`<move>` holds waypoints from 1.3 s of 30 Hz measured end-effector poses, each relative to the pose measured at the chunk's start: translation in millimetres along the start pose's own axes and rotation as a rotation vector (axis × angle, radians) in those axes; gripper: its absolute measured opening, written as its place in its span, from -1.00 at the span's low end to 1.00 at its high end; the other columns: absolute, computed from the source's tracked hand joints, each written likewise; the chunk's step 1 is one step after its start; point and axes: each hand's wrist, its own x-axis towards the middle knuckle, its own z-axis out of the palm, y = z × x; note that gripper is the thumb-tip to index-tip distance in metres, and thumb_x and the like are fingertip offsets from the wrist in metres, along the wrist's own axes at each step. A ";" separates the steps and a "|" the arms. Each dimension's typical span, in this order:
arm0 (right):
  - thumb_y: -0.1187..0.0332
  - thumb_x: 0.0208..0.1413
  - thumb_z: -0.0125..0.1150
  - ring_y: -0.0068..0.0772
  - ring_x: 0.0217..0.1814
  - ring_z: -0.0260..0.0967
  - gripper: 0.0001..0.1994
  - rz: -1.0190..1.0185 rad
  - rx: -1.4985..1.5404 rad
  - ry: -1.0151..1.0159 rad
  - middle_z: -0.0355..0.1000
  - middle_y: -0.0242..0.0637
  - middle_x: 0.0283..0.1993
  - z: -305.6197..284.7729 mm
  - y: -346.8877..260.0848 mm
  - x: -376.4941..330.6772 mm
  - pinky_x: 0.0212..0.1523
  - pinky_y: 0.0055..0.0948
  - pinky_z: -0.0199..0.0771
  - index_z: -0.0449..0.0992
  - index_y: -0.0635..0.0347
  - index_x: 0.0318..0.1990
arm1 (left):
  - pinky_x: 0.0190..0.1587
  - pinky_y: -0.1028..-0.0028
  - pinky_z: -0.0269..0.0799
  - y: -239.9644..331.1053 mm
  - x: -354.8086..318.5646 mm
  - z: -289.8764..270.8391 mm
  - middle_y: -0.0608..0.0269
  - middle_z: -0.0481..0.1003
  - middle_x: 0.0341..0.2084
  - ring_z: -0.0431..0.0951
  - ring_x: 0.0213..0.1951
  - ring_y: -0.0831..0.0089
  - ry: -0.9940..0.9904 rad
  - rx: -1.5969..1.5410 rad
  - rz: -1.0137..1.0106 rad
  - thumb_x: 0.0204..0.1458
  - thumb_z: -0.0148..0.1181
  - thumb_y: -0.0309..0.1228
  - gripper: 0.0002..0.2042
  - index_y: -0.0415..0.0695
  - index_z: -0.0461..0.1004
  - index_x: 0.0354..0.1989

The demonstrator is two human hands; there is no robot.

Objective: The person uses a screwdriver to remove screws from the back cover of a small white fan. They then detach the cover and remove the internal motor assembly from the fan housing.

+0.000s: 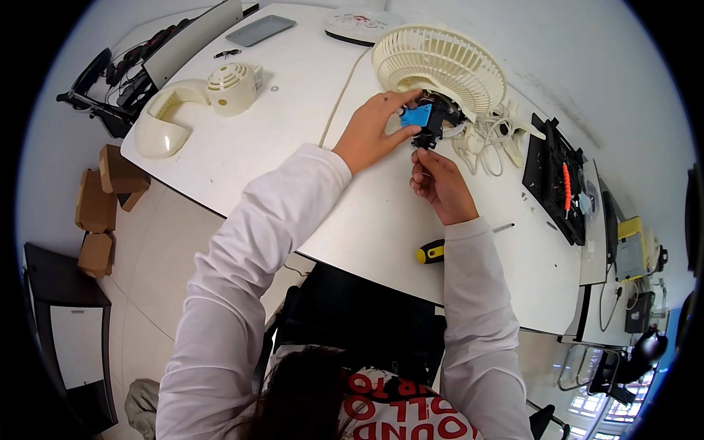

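My left hand (372, 130) grips a black fan motor (437, 121) with a blue piece (416, 116) on its side, thumb and fingers around it. Behind the motor, a cream fan grille (440, 62) stands tilted on the table. My right hand (444, 187) is closed in a pinch at the motor's near end; whatever its fingertips hold is too small to make out. A screwdriver with a yellow and black handle (431, 253) lies under my right forearm, its shaft partly hidden. To the right of the motor lies a coiled cream cable (488, 143).
On the left of the white table (279, 110) are a vented cream motor cover (233, 89) and a curved cream housing (163, 136). A grey tray (261, 31) lies far back. At right sits an open black case (548, 172) with an orange-handled tool (566, 187).
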 end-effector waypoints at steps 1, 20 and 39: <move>0.18 0.20 -0.08 -0.65 -0.55 0.24 -0.78 0.000 0.001 0.002 0.29 -0.51 -0.58 0.7 -0.2 0.2 -0.50 -0.67 0.17 0.36 0.07 -0.38 | -0.01 0.35 0.31 1.3 -0.9 1.0 0.17 0.40 -0.10 0.37 -0.06 0.21 0.022 -0.040 -0.019 -0.10 0.23 -0.42 -0.43 -0.11 0.21 0.14; 0.19 0.21 -0.10 -0.63 -0.56 0.25 -0.78 -0.033 -0.031 0.004 0.29 -0.48 -0.58 -1.2 6.3 6.0 -0.52 -0.65 0.17 0.34 0.09 -0.39 | 0.08 0.32 0.24 7.8 -10.2 16.4 0.06 0.32 0.05 0.30 0.08 0.03 0.104 0.063 -0.032 -0.11 0.17 -0.51 -0.33 -0.19 -0.03 0.20; 0.03 0.13 -0.01 -0.63 -0.68 0.27 -0.64 -0.084 -0.204 0.213 0.25 -0.49 -0.72 3.9 -5.3 2.0 -0.63 -0.67 0.12 0.34 0.13 -0.51 | 0.10 0.46 0.18 -5.4 12.8 5.8 0.03 0.17 -0.05 0.30 0.12 0.28 0.012 -0.322 -0.055 0.07 -0.30 -0.72 -0.77 -0.25 0.04 -0.10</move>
